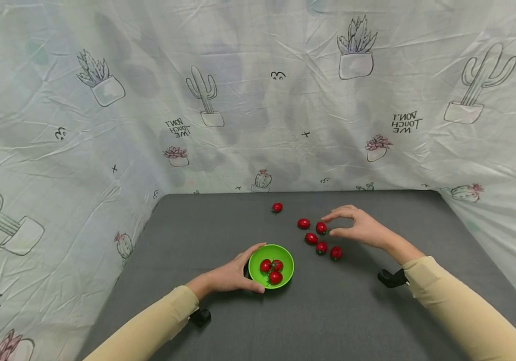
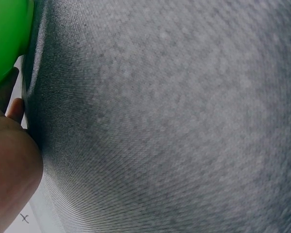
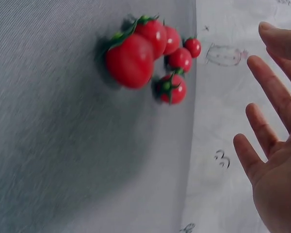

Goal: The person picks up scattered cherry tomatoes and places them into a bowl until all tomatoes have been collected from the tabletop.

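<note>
Left hand (image 1: 231,277) curled round the near-left rim of the green bowl (image 1: 285,255), thumb and fingers cupping its wall; three tomatoes in the bowl (image 1: 272,269). Right hand (image 1: 360,228) hovering over the table with fingers spread and loosely bent, holding nothing, fingertips just beside the loose tomatoes (image 1: 321,228). Five of these clustered right of the bowl, one lone tomato (image 1: 277,207) farther off. Bare grey tabletop (image 1: 222,220) to the left and near side. Cactus-print cloth (image 1: 258,100) walling the far and side edges.
</note>
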The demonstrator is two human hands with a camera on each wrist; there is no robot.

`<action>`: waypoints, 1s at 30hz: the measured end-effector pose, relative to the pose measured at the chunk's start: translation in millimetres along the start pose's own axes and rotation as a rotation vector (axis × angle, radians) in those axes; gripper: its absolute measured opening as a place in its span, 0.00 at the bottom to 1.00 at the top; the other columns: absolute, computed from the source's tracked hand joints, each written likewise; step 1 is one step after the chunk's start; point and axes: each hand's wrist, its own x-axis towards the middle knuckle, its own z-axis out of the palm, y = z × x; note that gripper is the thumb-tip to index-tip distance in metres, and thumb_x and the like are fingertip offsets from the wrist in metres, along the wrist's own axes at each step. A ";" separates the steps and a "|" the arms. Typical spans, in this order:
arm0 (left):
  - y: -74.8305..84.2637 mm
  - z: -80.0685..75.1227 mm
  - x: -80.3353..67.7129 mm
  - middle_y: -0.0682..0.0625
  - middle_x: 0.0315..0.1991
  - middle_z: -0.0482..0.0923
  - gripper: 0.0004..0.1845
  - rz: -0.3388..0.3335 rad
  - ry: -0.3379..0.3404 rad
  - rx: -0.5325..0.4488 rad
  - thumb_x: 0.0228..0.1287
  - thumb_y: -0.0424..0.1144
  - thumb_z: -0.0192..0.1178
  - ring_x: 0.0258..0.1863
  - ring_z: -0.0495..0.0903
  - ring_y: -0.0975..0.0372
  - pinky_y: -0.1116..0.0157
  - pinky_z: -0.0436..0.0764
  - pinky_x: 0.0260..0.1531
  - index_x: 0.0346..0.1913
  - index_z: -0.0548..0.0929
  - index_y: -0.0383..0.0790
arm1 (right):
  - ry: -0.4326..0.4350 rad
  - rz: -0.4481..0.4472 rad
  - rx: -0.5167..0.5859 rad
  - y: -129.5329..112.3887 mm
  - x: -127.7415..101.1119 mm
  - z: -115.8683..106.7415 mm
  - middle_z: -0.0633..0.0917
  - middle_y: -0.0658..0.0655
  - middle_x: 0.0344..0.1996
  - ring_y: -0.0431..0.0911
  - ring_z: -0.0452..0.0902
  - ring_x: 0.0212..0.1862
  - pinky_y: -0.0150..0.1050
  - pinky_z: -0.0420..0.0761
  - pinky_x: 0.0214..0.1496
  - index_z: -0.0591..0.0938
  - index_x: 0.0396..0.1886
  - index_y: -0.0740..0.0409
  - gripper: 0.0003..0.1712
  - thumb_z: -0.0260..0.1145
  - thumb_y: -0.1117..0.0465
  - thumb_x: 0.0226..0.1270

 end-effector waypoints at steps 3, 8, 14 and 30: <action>-0.1 0.0 -0.3 0.52 0.76 0.54 0.58 -0.002 -0.003 0.002 0.57 0.57 0.76 0.74 0.54 0.54 0.42 0.59 0.68 0.82 0.46 0.68 | 0.005 0.024 -0.003 7.4 -4.6 -1.8 0.78 0.52 0.64 0.55 0.62 0.70 0.68 0.64 0.65 0.84 0.62 0.49 0.26 0.74 0.48 0.67; -0.4 -0.5 0.4 0.53 0.76 0.54 0.58 -0.006 0.000 0.009 0.56 0.58 0.76 0.74 0.54 0.55 0.42 0.59 0.68 0.81 0.46 0.70 | -0.009 0.063 -0.006 19.1 -11.1 -3.0 0.79 0.53 0.64 0.58 0.63 0.70 0.68 0.64 0.65 0.84 0.63 0.51 0.26 0.73 0.51 0.69; -0.2 0.0 -0.8 0.52 0.75 0.55 0.58 -0.003 0.001 0.010 0.57 0.57 0.76 0.73 0.55 0.54 0.42 0.61 0.67 0.82 0.46 0.68 | -0.075 0.073 0.019 33.8 -16.9 0.4 0.77 0.57 0.66 0.62 0.64 0.70 0.67 0.65 0.65 0.81 0.66 0.54 0.27 0.72 0.54 0.70; 0.3 0.8 -1.4 0.52 0.76 0.53 0.59 0.001 0.006 -0.006 0.57 0.55 0.77 0.74 0.54 0.54 0.41 0.60 0.67 0.82 0.46 0.67 | -0.129 0.055 0.049 43.1 -24.9 13.0 0.78 0.59 0.64 0.61 0.67 0.67 0.62 0.68 0.63 0.83 0.64 0.53 0.26 0.67 0.68 0.66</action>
